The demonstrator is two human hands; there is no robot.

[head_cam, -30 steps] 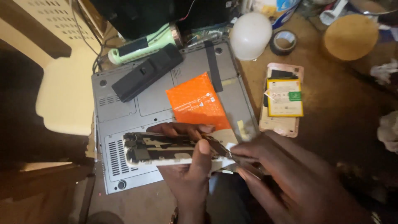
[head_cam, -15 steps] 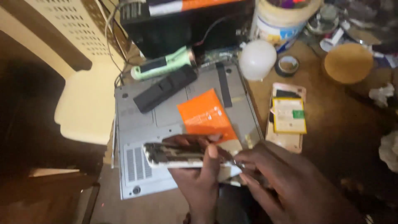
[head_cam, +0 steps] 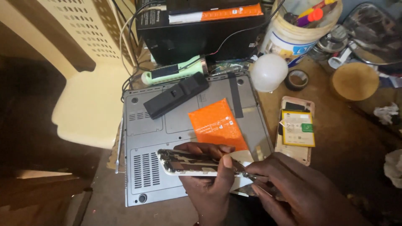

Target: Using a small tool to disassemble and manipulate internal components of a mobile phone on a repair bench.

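My left hand (head_cam: 209,184) grips an opened phone (head_cam: 190,162) over the upturned grey laptop (head_cam: 167,125). My right hand (head_cam: 289,190) pinches a thin metal tool (head_cam: 245,175) at the phone's end. An orange packet (head_cam: 217,124) lies just behind; a yellow-labelled battery (head_cam: 298,128) sits on another phone on the bench (head_cam: 351,138).

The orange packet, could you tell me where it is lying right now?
In the head view the orange packet lies flat on the upturned grey laptop, centre frame, just beyond the opened phone held in the left hand.
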